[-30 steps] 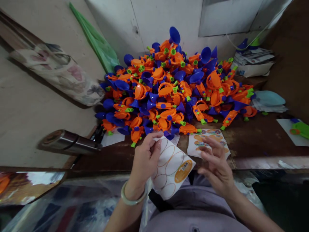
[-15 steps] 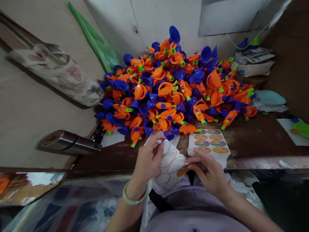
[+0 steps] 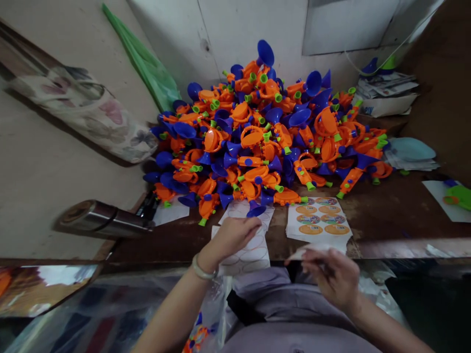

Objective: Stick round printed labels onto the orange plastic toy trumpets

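My left hand (image 3: 235, 236) reaches over a white sticker backing sheet (image 3: 245, 257) that lies at the table's front edge. Its fingers stretch forward just below the blue bell of a toy trumpet (image 3: 256, 209), apparently with nothing in them. Contact with the bell cannot be made out. In front of my body, my right hand (image 3: 333, 274) pinches a thin peeled oval sticker (image 3: 303, 251), blurred and seen nearly edge-on. Past that hand lies a stack of sticker sheets (image 3: 323, 218) with orange and multicoloured ovals. Another used backing sheet (image 3: 235, 211) lies beneath the trumpet's bell.
A big heap of orange, blue and green toy trumpets (image 3: 253, 137) fills the table's back. To the left lies a steel flask (image 3: 106, 215) under a hanging floral bag (image 3: 91, 113). At right are a pale blue dish (image 3: 412, 148) and a green toy part (image 3: 459, 197).
The backing sheet has left my hands and lies on the table edge. My left hand has moved forward toward the trumpet. My right hand has drawn back rightward with the peeled sticker.
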A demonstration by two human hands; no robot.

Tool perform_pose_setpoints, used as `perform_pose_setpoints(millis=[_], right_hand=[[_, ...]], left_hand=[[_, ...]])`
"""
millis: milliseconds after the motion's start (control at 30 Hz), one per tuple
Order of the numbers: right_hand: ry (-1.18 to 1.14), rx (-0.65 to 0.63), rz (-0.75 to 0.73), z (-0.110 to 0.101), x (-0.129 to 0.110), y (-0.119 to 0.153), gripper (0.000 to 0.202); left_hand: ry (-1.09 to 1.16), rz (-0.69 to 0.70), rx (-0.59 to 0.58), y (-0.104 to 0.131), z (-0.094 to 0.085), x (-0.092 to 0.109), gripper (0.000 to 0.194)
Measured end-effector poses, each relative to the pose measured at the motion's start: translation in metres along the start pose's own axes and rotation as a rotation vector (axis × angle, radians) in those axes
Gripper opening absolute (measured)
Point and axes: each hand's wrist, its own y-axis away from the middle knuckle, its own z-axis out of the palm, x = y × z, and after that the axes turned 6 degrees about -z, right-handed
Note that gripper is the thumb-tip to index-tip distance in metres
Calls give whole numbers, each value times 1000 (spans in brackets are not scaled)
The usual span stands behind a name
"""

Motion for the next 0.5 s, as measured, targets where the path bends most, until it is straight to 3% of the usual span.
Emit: perform_pose_setpoints(millis=[133,200,333,433,500], right_hand=[[85,284,-10,9,39,-20,74],[192,369,-36,8,61,-36,85],[354,336,-40,-2,96,-67,91],[396,280,-12,-5,116,-87,99],[408,249,21,-3,128,-100,102]], left_hand=[[-120,190,-123,-9,29,-6,14],[-181,237,-145,-9,41,-9,13],[-306,200,-134,6,56,-9,18],[-372,115,-97,37,64,0,26],[-399,86,-90,61,71,6,50]])
